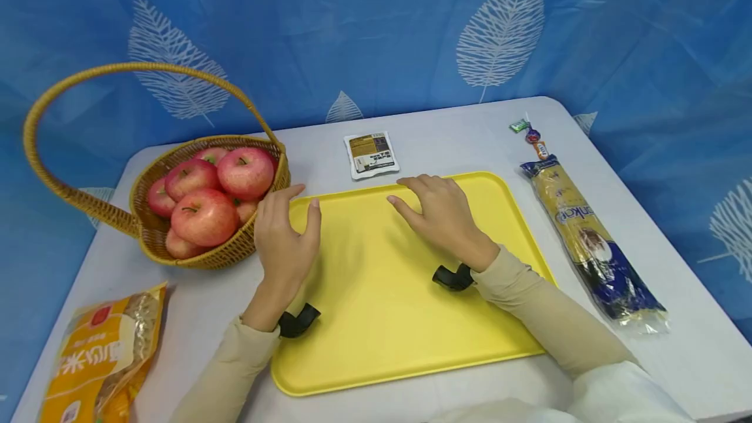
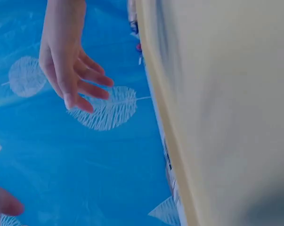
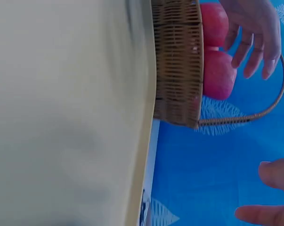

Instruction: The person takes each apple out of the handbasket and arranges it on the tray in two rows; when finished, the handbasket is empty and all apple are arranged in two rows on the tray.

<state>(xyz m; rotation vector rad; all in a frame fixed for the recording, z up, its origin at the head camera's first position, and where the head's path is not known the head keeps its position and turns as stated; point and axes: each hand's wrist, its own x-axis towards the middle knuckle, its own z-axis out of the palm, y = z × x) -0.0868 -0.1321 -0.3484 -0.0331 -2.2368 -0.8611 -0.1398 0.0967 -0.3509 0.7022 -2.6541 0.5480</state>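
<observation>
Your left hand [image 1: 286, 240] and right hand [image 1: 444, 217] are both empty, fingers loose; they seem to hover over the yellow rectangular plastic tray [image 1: 376, 292], which sits mid-tabletop [image 1: 458, 142], right in front of you; I'd guess it's there so both hands can get at it evenly, with everything else kept off its surface; the brown woven basket [image 1: 226, 256] of red apples [image 1: 247, 172] stands just beside your left hand, its tall handle tipped outward, probably just how it's built; the orange plastic bag [image 1: 94, 351] and the long gold-and-blue packet [image 1: 587, 234] lie off to either side, likely for elbow room; as for what's hidden, your left hand covers the tray's far-left corner, your right forearm blocks its near-right one, the bag is cut off at the bottom, and both wrist views are too soft to settle fingertip clearance
</observation>
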